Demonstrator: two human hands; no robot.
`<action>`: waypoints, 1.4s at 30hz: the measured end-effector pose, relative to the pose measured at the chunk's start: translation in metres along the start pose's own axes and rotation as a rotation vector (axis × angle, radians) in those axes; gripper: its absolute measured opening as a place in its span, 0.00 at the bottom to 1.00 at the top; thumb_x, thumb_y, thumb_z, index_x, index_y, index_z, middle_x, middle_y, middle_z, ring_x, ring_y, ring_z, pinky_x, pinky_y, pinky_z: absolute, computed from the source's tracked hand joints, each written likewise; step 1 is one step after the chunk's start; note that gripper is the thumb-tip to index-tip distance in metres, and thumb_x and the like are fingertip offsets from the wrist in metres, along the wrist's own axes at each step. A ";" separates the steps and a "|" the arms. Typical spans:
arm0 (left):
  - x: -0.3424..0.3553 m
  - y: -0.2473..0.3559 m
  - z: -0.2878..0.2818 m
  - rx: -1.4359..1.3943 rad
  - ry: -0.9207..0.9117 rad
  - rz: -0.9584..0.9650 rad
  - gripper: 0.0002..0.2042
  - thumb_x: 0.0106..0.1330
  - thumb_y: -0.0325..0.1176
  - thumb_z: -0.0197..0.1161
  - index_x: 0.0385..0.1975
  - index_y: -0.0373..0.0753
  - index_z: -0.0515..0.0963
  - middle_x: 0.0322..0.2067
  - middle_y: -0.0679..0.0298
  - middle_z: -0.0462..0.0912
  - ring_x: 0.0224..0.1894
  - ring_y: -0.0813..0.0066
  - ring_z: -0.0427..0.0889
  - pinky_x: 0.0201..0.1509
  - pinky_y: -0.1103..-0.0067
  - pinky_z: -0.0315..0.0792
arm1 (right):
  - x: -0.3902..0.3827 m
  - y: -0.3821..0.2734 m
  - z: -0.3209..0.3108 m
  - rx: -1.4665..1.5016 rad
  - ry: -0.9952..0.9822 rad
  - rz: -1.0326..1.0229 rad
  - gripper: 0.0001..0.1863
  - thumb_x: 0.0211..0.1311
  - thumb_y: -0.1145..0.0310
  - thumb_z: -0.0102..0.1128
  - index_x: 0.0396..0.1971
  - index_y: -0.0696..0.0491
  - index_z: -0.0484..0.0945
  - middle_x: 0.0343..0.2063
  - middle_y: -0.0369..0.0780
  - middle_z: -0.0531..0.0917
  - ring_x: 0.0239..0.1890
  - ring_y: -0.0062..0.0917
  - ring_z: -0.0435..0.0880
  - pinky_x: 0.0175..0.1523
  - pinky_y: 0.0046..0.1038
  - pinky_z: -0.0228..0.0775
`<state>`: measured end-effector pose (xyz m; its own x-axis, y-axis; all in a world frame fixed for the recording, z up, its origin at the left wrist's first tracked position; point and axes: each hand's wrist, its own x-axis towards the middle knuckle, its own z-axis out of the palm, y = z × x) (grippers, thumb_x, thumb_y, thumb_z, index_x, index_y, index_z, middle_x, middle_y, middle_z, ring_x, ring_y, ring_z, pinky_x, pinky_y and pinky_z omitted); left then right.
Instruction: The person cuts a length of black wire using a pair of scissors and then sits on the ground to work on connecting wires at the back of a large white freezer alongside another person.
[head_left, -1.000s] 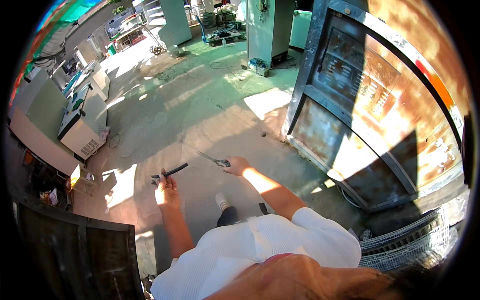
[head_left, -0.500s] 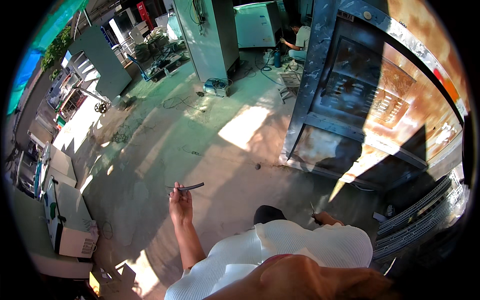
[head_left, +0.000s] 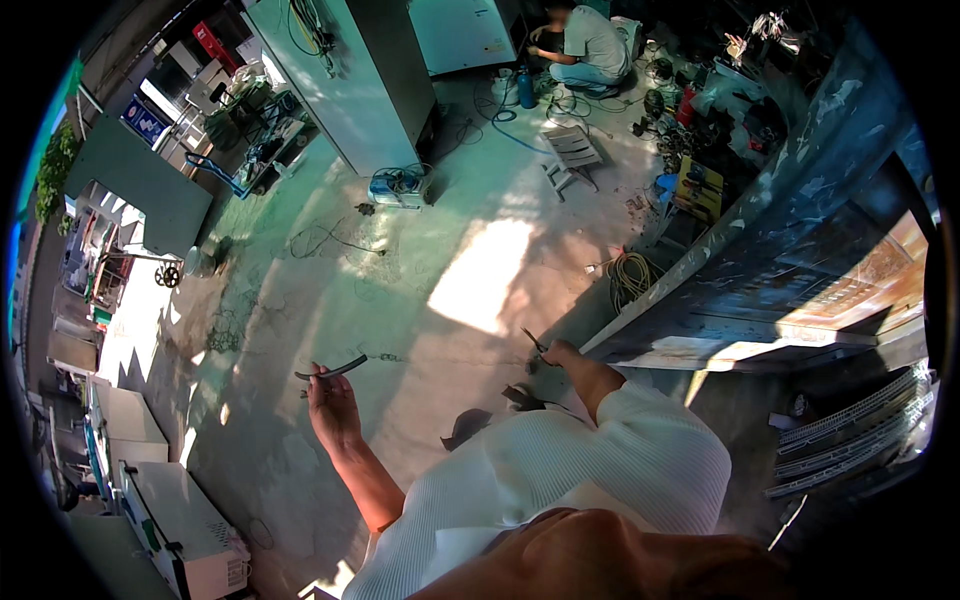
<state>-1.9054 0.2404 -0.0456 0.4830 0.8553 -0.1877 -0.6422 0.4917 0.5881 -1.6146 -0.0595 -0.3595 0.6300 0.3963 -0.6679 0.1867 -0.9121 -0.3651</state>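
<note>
Pinched in the raised fingers of my left hand (head_left: 334, 410) is a short, slightly curved piece of dark tube (head_left: 345, 368). A thinner bit sticks out beside the fingers, too small to name. My right hand (head_left: 566, 354) is closed round a slim dark tool with a narrow pointed end (head_left: 534, 340); its exact kind does not show. Both hands are held apart over the concrete floor, the right one near the lower corner of a large rusty metal door panel (head_left: 790, 260). My shoes (head_left: 465, 428) show just ahead of my white shirt.
A tall grey cabinet (head_left: 370, 90) stands ahead, with a blue machine (head_left: 397, 187) at its foot. Beyond a folding stool (head_left: 572, 158), a person (head_left: 592, 48) squats by a white unit. Coiled hose (head_left: 632, 280) and a yellow case (head_left: 698, 190) lie ahead right. White freezers (head_left: 185, 510) line the left.
My view has swung right and forward. My right hand has come out from beside my body, bringing the slim tool forward. The left hand still holds the tube, now tilted more.
</note>
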 end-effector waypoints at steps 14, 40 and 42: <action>0.388 -0.154 0.164 -0.147 -0.204 -0.465 0.11 0.68 0.30 0.51 0.47 0.38 0.74 0.46 0.67 0.79 0.47 0.76 0.77 0.52 0.74 0.70 | 0.246 -0.249 -0.297 0.042 0.337 -0.267 0.24 0.48 0.45 0.61 0.33 0.52 0.80 0.31 0.42 0.83 0.37 0.36 0.82 0.41 0.35 0.73; 0.858 -0.446 0.587 -0.055 -0.349 -0.749 0.09 0.68 0.30 0.50 0.45 0.39 0.73 0.46 0.68 0.79 0.47 0.75 0.78 0.52 0.71 0.70 | 0.476 0.026 -0.471 1.144 0.403 0.917 0.22 0.58 0.49 0.56 0.16 0.54 0.75 0.08 0.37 0.72 0.09 0.22 0.68 0.15 0.27 0.58; 0.880 -0.471 0.628 0.014 -0.340 -0.649 0.10 0.69 0.30 0.48 0.47 0.40 0.72 0.46 0.68 0.79 0.49 0.74 0.77 0.55 0.69 0.69 | 0.544 0.036 -0.550 1.038 0.536 0.778 0.24 0.58 0.49 0.56 0.15 0.54 0.75 0.08 0.37 0.73 0.09 0.23 0.68 0.15 0.28 0.58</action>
<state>-0.8042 0.6590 0.0063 0.9231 0.2937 -0.2483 -0.1579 0.8781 0.4516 -0.8510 0.0651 -0.3791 0.5644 -0.4701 -0.6786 -0.8249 -0.2910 -0.4846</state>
